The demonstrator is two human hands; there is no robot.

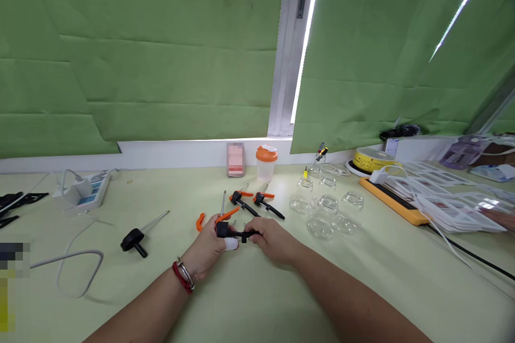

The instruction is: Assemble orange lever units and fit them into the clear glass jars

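Note:
Both hands hold a black clamp-like tool [222, 230] with an orange lever [227, 215] above the table. My left hand [205, 251], a white wrap on its thumb, grips the black block end. The fingers of my right hand [272, 238] close on the thin black arm at the other end. Just beyond lie two similar black tools [238, 199] with orange levers and metal rods. A loose orange piece [200, 222] rests beside my left hand. Farther left lies a black part [134, 239] with a long metal rod.
Clear glass cups [329, 204] stand to the right, screwdrivers [321, 153] behind them. An orange-lidded cup [265, 165] is at the back. White card sheets [454, 203] and an orange-edged power strip [388, 202] lie far right. A white power strip [94, 193] and cables are left.

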